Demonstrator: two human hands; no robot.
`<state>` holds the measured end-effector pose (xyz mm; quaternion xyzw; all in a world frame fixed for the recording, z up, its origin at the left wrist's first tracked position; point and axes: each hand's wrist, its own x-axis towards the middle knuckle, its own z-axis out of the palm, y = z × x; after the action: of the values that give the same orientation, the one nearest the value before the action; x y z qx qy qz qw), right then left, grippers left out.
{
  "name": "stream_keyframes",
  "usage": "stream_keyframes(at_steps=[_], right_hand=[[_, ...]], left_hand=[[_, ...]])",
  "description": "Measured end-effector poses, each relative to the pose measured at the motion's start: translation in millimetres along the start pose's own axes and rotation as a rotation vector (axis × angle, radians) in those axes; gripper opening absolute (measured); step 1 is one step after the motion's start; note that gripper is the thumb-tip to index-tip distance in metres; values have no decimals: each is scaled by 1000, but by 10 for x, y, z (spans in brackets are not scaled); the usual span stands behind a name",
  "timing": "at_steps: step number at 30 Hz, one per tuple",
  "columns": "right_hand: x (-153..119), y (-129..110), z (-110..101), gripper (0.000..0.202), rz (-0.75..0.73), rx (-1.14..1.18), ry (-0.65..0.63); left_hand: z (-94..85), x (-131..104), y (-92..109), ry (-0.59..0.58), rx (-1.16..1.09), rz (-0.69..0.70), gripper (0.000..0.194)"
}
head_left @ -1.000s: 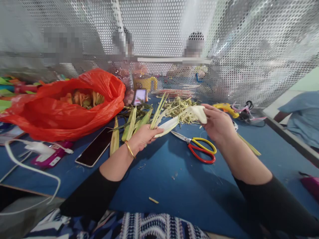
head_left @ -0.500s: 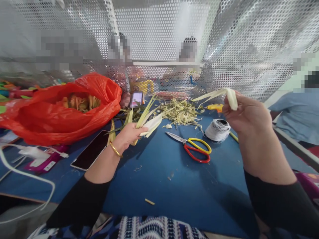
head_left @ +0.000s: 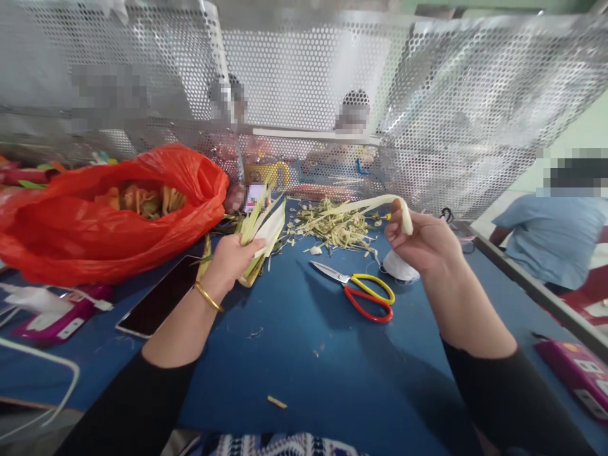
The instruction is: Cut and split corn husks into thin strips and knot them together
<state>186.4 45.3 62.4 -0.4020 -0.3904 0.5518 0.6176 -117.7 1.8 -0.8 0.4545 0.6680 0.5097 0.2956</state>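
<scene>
My left hand (head_left: 231, 261), with a gold bangle at the wrist, is closed around a bundle of pale green corn husks (head_left: 272, 231) that fans upward. To the right, my right hand (head_left: 425, 240) pinches a long, narrow husk strip (head_left: 365, 202). Its end curls over my fingers, and the rest stretches left above a heap of husk scraps (head_left: 335, 228). Scissors (head_left: 349, 278) with one yellow and one red handle lie slightly open on the table between my hands. Below my right hand sits a spool of white thread (head_left: 399, 267), partly hidden by it.
A red plastic bag (head_left: 109, 253) holding dried husks stands at left, near a dark phone (head_left: 159, 297) and a purple power strip (head_left: 71, 323). Another power strip (head_left: 577, 373) lies at right. A perforated metal screen (head_left: 304, 76) borders the blue table (head_left: 304, 361). A person in blue (head_left: 551, 234) sits at right.
My right hand has moved left and slightly lower with the husk strip, nearer to my left hand. The bundle in my left hand points more upright. The whole view has shifted a little.
</scene>
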Motion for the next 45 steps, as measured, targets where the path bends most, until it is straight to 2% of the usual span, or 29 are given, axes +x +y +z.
stream_keyframes(at_steps=[2, 3, 5, 6, 8, 10, 11, 13, 14, 18, 20, 23, 25, 27, 30, 33, 36, 39, 45], right_hand=[[-10, 50, 36, 17, 52, -6, -40], [-25, 74, 66, 17, 86, 1, -42], [-75, 118, 148, 16, 158, 24, -29], [-107, 140, 195, 16, 193, 34, -21], [-178, 187, 289, 15, 263, 45, -13], [-245, 238, 369, 14, 316, 44, -26], [-274, 264, 400, 13, 334, 39, -42], [-322, 312, 444, 13, 350, 26, -95], [-343, 331, 458, 13, 353, 19, -123], [-406, 363, 488, 18, 365, 23, -187], [-417, 370, 490, 15, 363, 24, -212], [-384, 420, 468, 10, 246, -91, -195], [-348, 484, 444, 21, 54, -260, -145], [-336, 554, 429, 20, -179, -444, -147], [-401, 634, 443, 9, -488, -670, -302], [-501, 684, 481, 5, -669, -817, -482], [-536, 734, 499, 8, -790, -920, -603], [-514, 778, 489, 6, -870, -991, -655], [-509, 793, 487, 11, -835, -998, -638]], left_hand=[[-43, -4, 35, 68, 253, 119, 25], [-54, -21, 64, 152, 338, 197, 26], [-31, -81, 133, 284, 334, 337, 28], [5, -122, 166, 282, 258, 366, 29], [119, -213, 215, 89, 81, 371, 32], [262, -290, 241, -129, 22, 337, 44], [330, -319, 247, -208, 11, 330, 51], [434, -355, 257, -311, -56, 300, 50], [464, -366, 263, -331, -81, 275, 47], [460, -414, 290, -359, -131, 153, 14], [421, -443, 288, -440, -191, 30, 16], [382, -467, 253, -524, -292, -142, 24], [377, -463, 216, -533, -342, -192, 25], [384, -450, 180, -523, -381, -220, 24], [398, -437, 149, -521, -413, -245, 24], [405, -449, 160, -496, -452, -250, 24], [406, -480, 203, -482, -478, -262, 28], [411, -509, 237, -485, -461, -285, 35], [440, -519, 206, -510, -465, -322, 39]])
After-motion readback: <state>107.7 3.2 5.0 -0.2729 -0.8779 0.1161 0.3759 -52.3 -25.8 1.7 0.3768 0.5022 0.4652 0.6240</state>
